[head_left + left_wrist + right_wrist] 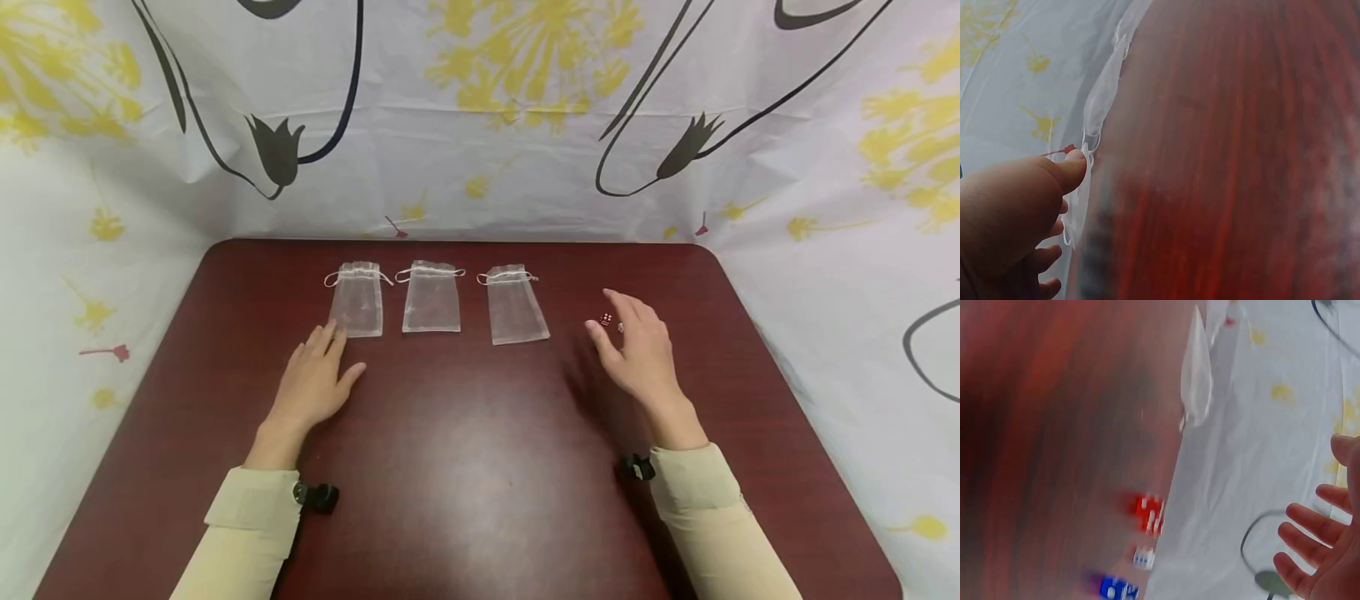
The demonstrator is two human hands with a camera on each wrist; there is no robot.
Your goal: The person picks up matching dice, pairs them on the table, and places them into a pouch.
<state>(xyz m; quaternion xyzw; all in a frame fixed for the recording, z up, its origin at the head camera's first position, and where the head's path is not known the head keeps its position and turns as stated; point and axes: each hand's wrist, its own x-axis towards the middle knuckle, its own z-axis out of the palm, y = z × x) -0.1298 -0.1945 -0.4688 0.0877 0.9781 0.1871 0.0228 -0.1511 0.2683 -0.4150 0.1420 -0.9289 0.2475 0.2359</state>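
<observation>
Three sheer white drawstring pouches lie flat in a row: a left pouch [357, 307], a middle pouch [432, 304] and a right pouch [517, 310]. My left hand [309, 387] has its fingers extended at the lower left corner of the left pouch; whether they touch it I cannot tell. Spread over the table's right side, my right hand [643, 350] holds nothing. By its thumb and fingers are a red die [605, 318] and a small white die [621, 327]. The right wrist view also shows a blue die [1119, 588], which the hand hides in the head view.
A dark red wooden table [450, 433] carries everything, with light glare near its middle. Behind and beside it hangs a white cloth [487, 200] with yellow and grey plant prints. Each wrist wears a small black camera, and both sleeves are beige.
</observation>
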